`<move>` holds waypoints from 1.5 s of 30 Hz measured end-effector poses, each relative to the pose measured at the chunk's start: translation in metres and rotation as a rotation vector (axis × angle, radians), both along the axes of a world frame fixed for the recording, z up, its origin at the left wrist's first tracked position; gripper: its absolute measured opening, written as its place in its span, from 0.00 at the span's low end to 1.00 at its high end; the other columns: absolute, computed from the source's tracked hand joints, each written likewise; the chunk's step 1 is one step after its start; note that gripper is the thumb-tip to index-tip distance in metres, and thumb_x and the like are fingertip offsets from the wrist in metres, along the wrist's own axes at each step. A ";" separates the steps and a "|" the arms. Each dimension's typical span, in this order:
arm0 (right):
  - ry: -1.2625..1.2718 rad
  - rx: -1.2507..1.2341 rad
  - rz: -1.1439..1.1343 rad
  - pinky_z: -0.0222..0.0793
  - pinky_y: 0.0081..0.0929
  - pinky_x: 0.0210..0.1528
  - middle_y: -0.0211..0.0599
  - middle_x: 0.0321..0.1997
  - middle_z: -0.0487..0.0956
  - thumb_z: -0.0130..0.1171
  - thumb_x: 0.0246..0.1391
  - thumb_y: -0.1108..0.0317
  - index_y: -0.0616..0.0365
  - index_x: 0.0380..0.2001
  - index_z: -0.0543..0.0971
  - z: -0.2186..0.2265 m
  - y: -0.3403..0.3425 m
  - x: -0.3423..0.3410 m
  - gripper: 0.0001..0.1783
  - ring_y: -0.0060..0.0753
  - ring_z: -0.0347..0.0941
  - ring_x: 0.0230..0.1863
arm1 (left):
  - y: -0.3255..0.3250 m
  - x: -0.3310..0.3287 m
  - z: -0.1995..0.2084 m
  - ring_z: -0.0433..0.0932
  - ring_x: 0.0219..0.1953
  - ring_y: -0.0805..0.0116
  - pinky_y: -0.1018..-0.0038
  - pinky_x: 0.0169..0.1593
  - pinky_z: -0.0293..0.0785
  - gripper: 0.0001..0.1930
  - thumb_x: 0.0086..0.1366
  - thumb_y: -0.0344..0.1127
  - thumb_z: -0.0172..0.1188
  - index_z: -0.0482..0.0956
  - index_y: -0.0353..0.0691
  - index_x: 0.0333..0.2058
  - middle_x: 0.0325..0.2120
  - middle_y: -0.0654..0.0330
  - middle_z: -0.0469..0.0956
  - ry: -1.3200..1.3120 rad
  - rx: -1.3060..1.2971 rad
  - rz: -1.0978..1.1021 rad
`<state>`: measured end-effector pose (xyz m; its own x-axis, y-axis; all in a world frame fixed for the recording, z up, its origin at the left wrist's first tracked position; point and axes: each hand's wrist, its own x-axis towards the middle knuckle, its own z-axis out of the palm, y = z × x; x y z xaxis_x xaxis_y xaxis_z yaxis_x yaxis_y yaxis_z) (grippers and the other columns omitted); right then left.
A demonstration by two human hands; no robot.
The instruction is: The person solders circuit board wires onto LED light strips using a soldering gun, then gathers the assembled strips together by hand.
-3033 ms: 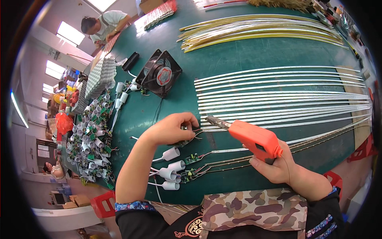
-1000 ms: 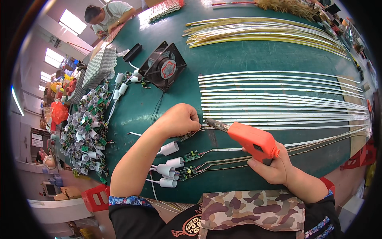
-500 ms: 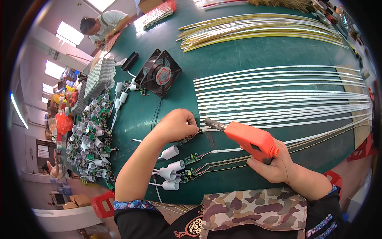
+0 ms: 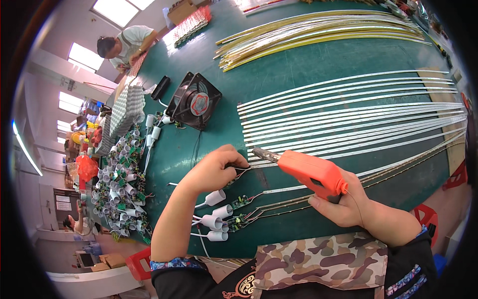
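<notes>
My left hand [image 4: 215, 168] pinches thin wires at the left end of a white LED strip, its fingertips touching or close to that end. A small circuit board beneath this hand is mostly hidden. In my right hand [image 4: 343, 202] is an orange soldering gun [image 4: 311, 172], its dark metal tip [image 4: 264, 154] pointing left, just above the strip ends by my left fingers. Nearer me, white lamp caps [image 4: 215, 198] with green circuit boards [image 4: 242, 201] lie wired to more strips [image 4: 284, 189].
A black fan [image 4: 194, 101] stands beyond my left hand. At left is a heap of lamp caps and boards [image 4: 117, 187]. Yellowish and white strips [image 4: 323, 37] lie bundled at the back. A co-worker [image 4: 127, 45] leans over the far left table edge. Red stools [image 4: 139, 262] stand below.
The whole view has shifted slightly. My left fingers have changed their pose at the wires, with the hand a little lower. The soldering gun stays close to the strip ends.
</notes>
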<state>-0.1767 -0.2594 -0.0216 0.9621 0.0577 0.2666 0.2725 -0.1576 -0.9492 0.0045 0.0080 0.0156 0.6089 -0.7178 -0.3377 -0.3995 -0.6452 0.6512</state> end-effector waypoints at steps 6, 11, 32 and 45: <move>-0.013 -0.004 0.006 0.73 0.30 0.42 0.42 0.41 0.80 0.67 0.49 0.73 0.65 0.56 0.72 -0.001 0.000 0.001 0.29 0.37 0.78 0.37 | 0.001 0.001 -0.004 0.76 0.39 0.64 0.71 0.46 0.73 0.07 0.60 0.33 0.65 0.85 0.38 0.36 0.33 0.59 0.75 0.051 0.016 0.063; 0.002 -0.019 0.004 0.73 0.30 0.42 0.42 0.41 0.79 0.68 0.49 0.73 0.64 0.56 0.73 -0.001 0.000 0.001 0.29 0.37 0.78 0.37 | 0.000 0.005 -0.008 0.76 0.38 0.64 0.70 0.44 0.73 0.08 0.60 0.35 0.67 0.84 0.36 0.33 0.33 0.58 0.76 0.085 0.015 0.086; 0.095 -0.042 0.040 0.73 0.29 0.43 0.40 0.40 0.80 0.68 0.49 0.72 0.64 0.56 0.72 -0.001 0.002 0.001 0.29 0.35 0.77 0.37 | -0.012 0.007 -0.009 0.75 0.30 0.68 0.70 0.36 0.71 0.08 0.52 0.32 0.69 0.81 0.33 0.25 0.28 0.59 0.75 0.085 0.097 0.229; 0.093 -0.058 0.077 0.74 0.32 0.45 0.42 0.44 0.80 0.67 0.49 0.73 0.62 0.54 0.73 -0.005 0.008 0.003 0.27 0.41 0.79 0.41 | -0.017 0.016 -0.003 0.75 0.25 0.67 0.69 0.30 0.71 0.08 0.49 0.32 0.66 0.81 0.34 0.25 0.22 0.57 0.77 0.114 0.176 0.167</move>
<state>-0.1738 -0.2514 -0.0267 0.9747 0.1451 0.1700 0.1967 -0.1951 -0.9609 0.0208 -0.0095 0.0130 0.6645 -0.5349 -0.5219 -0.2083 -0.8032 0.5581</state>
